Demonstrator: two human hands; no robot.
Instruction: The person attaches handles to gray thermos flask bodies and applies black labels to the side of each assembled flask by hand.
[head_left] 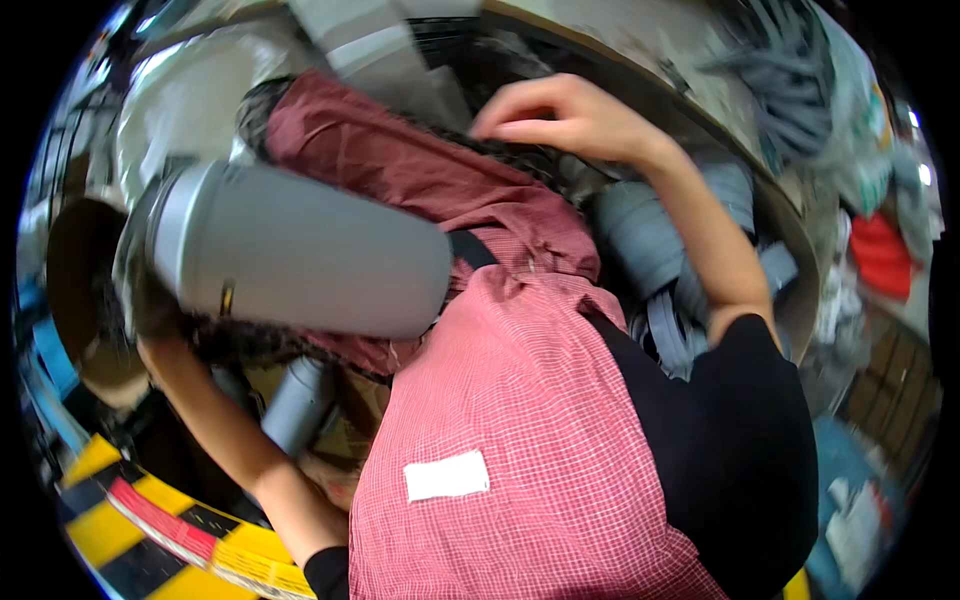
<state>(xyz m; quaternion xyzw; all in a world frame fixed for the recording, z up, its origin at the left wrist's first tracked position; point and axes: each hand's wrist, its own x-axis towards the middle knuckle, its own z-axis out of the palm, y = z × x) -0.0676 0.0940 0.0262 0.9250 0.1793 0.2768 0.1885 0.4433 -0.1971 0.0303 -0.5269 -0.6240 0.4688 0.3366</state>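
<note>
Left hand (pixel 140 265) is up against the far end of this big gray cylinder (pixel 320 250), pretty blurry from where I'm standing, so can't tell if it's really gripping or just bracing. The cylinder's lying on its side across the person's lap, near end right by the pink checked apron (pixel 530 430). Right hand (pixel 560 115) is off it, fingers loosely bent, nothing in them that I can see, over by the dark reddish cloth (pixel 390 160). Gray rounded parts (pixel 635 235) sit below that forearm, and there's yellow-and-black striping (pixel 150 515) lower left.
</note>
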